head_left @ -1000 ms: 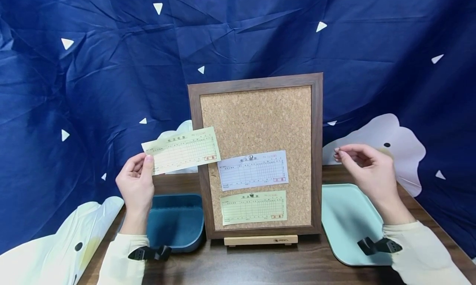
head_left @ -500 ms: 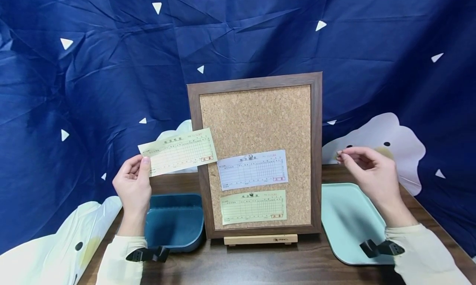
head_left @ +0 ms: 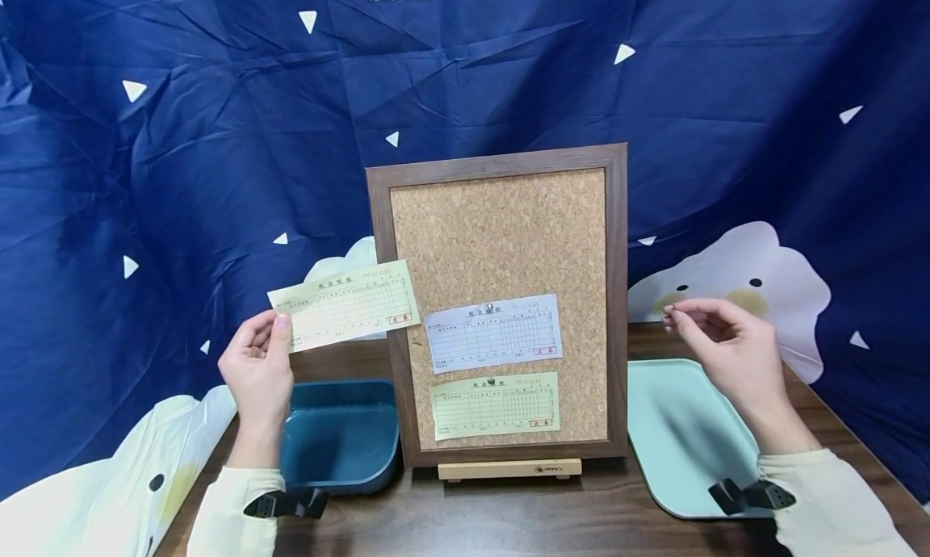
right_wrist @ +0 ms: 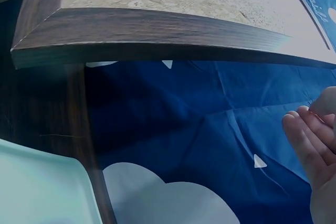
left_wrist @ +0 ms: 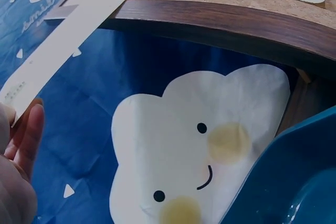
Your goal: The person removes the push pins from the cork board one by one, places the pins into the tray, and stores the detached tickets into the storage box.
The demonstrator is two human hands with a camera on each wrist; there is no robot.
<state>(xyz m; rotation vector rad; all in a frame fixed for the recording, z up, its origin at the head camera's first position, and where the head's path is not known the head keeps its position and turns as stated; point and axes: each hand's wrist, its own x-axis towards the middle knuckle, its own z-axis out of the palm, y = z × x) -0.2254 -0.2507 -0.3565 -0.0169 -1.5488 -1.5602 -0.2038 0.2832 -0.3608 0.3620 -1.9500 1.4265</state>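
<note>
The left hand [head_left: 257,367] pinches the pale green receipt slip [head_left: 352,305], which reaches rightward from its fingers, by the left edge, a sound hold for something likely light and easily creased, while whether the right hand [head_left: 730,351] grips anything cannot be told

Head: forward and down, farthest back — whole corkboard [head_left: 501,226]
Left wrist: close, corkboard's left edge [left_wrist: 210,18] up top; shares blue bin [left_wrist: 283,182] with head
Right wrist: close, corkboard's right edge [right_wrist: 157,32] up top; shares mint tray [right_wrist: 42,192] with head
</note>
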